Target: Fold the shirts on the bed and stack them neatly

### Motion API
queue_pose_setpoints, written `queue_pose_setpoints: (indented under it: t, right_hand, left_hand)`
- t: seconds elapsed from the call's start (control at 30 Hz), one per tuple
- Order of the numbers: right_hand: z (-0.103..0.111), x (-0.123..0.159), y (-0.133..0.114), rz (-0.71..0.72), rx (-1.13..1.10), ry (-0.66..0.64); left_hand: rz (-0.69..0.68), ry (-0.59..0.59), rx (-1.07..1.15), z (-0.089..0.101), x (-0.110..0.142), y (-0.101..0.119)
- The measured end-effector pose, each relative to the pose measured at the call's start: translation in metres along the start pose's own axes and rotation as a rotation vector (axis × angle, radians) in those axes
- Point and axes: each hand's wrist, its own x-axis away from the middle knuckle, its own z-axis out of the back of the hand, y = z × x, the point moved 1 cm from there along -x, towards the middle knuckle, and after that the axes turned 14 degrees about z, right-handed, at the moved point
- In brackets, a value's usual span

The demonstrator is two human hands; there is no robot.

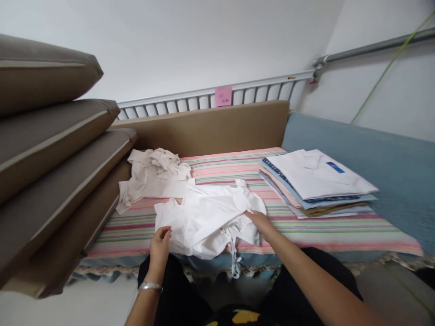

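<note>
The white garment (207, 213) lies rumpled on the striped sheet (125, 228), probably light, limp and best pinched by its edges. The right hand (258, 220) grips its fabric; whether the curled left hand (160, 244) holds any, I can't tell. The pink note's (223, 96) handwriting is illegible.

Striped cover (231, 170) | crumpled beige garment (152, 176) | white garment (209, 210) | folded clothes stack (317, 179)

The garment (210, 213) is plain white. Under it, the cloth (224, 170) is striped pink, green, maroon and white. Left of it, the clothing (154, 174) is cream. Right of it, the stack (316, 181) layers white, patterned navy, pale blue, peach and olive-brown.
</note>
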Motion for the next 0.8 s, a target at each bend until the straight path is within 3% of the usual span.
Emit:
queue_pose_setpoints:
  t: [0.17, 0.23, 0.33, 0.47, 0.63, 0.8]
  right_hand:
    - [-0.005, -0.003, 0.018, -0.109, -0.146, 0.004]
    - [-0.007, -0.004, 0.021, -0.128, -0.179, 0.013]
    - [-0.009, -0.005, 0.023, -0.139, -0.203, 0.023]
    - [-0.005, 0.001, 0.019, -0.124, -0.189, 0.028]
    - [0.012, 0.009, 0.008, -0.053, -0.073, 0.056]
    - [0.015, -0.005, -0.004, -0.002, 0.090, 0.067]
  left_hand:
    - [-0.194, -0.069, -0.257, 0.014, 0.031, -0.009]
    - [-0.354, -0.112, -0.434, 0.007, 0.043, -0.013]
    - [-0.569, -0.082, -0.665, -0.011, 0.052, -0.020]
    - [-0.685, -0.011, -0.840, -0.030, 0.050, -0.027]
    - [-0.670, 0.036, -0.755, -0.025, 0.038, -0.012]
    - [-0.366, -0.153, -0.609, -0.017, 0.026, 0.008]
